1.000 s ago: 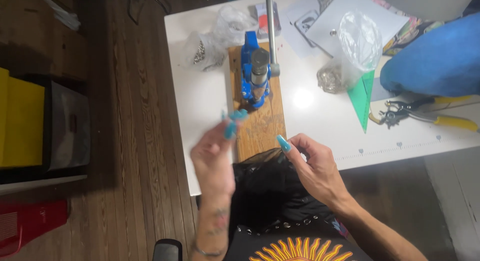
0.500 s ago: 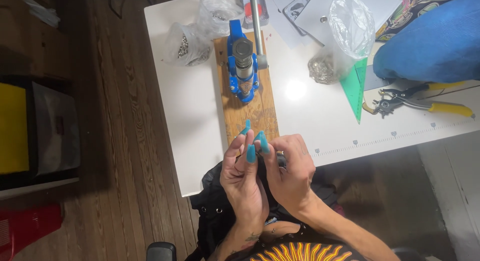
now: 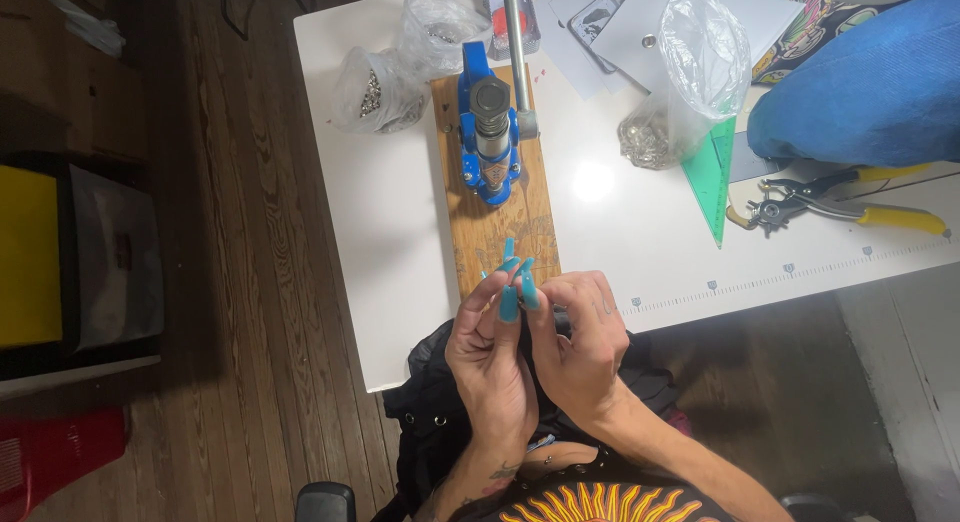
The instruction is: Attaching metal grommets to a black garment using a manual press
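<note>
Blue press (image 3: 489, 132) ahead; bare tabletop (image 3: 390, 242) leftward

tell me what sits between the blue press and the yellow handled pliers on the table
In the head view, between the blue press and the yellow-handled pliers: a clear bag of metal bits and a green set square.

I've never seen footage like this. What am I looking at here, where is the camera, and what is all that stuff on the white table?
The camera sits on a person's head and looks straight down at their own two hands. The left hand and right hand are pressed close together over dark black fabric in the lap; whether the fingers pinch something small cannot be seen. Ahead, on the white table, a blue hand press stands on a wooden board. Around it lie clear bags of small metal parts, a green plastic triangle, yellow-handled punch pliers and papers.
</note>
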